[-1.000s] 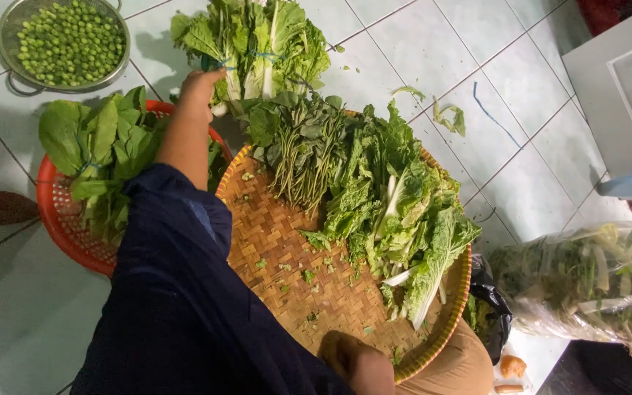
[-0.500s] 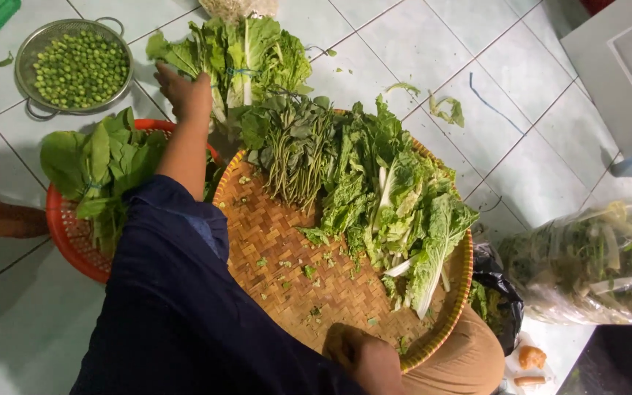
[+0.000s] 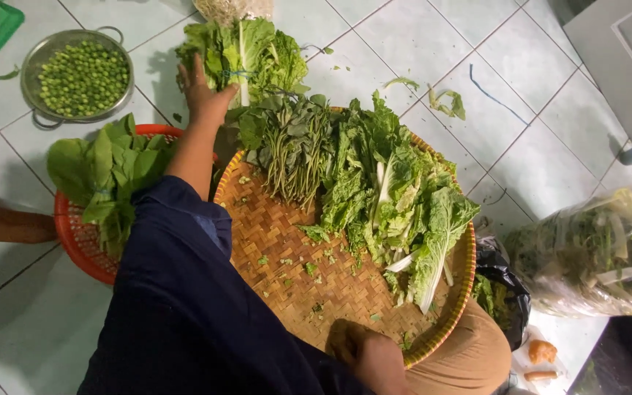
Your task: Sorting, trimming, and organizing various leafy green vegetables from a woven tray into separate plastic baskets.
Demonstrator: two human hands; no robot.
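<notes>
Reaching far forward, the left hand (image 3: pixel 202 91) lay with spread fingers against the tied bunch of leafy greens (image 3: pixel 246 55) on the tiled floor (image 3: pixel 521 124); it touched the leaves, but whether the fingers were closed around the bunch could not be told. The right hand (image 3: pixel 371 355) rested on the near rim of the woven bamboo tray (image 3: pixel 294 278), fingers bent over the edge, holding no vegetable.

Compared with one second before, the left hand had moved further out, from the far edge of the tray to the bunch beyond it, and the camera view had shifted so that the bunch came fully into sight. By my judgement the hand was now at the bunch itself and not at the greens on the tray.

On the tray lay long thin stems (image 3: pixel 290 150) and a pile of pale lettuce-like leaves (image 3: pixel 404 205). Beside it stood a red basket (image 3: pixel 74 241) with broad leaves and a metal bowl of small green peas (image 3: pixel 82 77).

The dark sleeve (image 3: pixel 184 292) covered much of the basket and tray. A clear bag of vegetables (image 3: pixel 594 256) was cut off at the right.
</notes>
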